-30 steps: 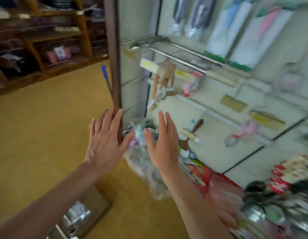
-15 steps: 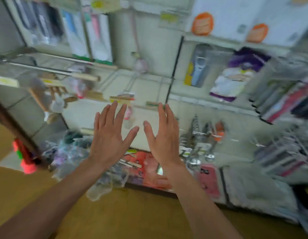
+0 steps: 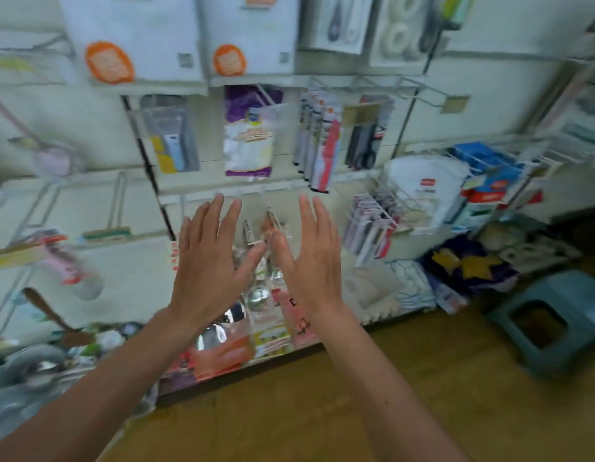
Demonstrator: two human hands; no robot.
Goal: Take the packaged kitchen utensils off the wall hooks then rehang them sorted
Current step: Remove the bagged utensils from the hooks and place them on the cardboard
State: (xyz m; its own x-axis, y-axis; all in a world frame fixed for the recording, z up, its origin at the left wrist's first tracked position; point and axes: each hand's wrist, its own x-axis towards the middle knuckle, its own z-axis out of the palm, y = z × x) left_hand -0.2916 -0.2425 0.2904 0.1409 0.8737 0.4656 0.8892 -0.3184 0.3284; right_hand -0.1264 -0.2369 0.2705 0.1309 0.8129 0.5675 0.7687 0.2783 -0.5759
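**Both hands up and empty in front of the utensil packs**

The packaged kitchen utensils (image 3: 258,295) hang on the low wall hooks at centre, partly hidden behind the hands. Shiny steel ladle bowls show through clear wrap, with pink and orange card below; blur hides the detail. The left hand (image 3: 207,265) and right hand (image 3: 314,261) are raised side by side in front of these packs, backs to the camera. All fingers are straight and spread, and neither hand holds anything. The thumbs angle inward with their tips close; contact cannot be told.

On the hooks above hang a peeler pack (image 3: 172,138), a purple-and-white bag (image 3: 249,135) and a row of red-and-white carded packs (image 3: 319,141). Higher up are white packs with orange ovals (image 3: 136,45). A wooden spatula (image 3: 44,306) hangs low on the left. A blue-grey plastic stool (image 3: 563,315) stands on the brown floor (image 3: 322,405) at right.
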